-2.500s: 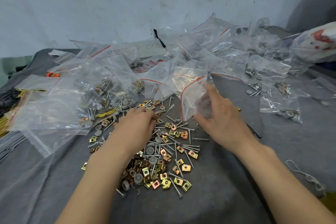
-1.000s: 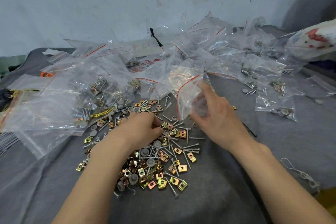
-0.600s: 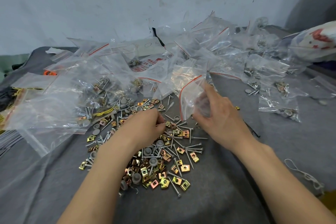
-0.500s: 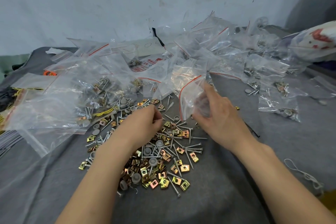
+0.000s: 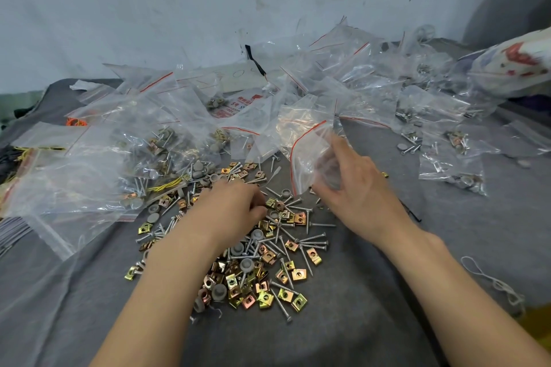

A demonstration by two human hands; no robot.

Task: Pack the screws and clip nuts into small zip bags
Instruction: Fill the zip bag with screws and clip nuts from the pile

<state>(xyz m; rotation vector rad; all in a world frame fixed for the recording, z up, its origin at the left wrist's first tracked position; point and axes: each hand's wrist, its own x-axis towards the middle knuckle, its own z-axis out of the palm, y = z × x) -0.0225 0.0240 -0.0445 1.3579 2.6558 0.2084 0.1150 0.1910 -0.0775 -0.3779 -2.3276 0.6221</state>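
Observation:
A loose pile of gold clip nuts, silver screws and grey caps lies on the grey cloth in front of me. My right hand holds a small clear zip bag with a red seal line, mouth turned to the left, just above the far edge of the pile. My left hand sits on the pile with its fingers curled down among the parts; what its fingertips pinch is hidden.
Many clear zip bags, some filled with parts, are heaped across the back and left. More filled bags lie at the right. A white cord lies at the right edge. A pale wall stands behind.
My left hand has shifted a little among the parts near the far side of the pile. My right hand keeps the bag in about the same place.

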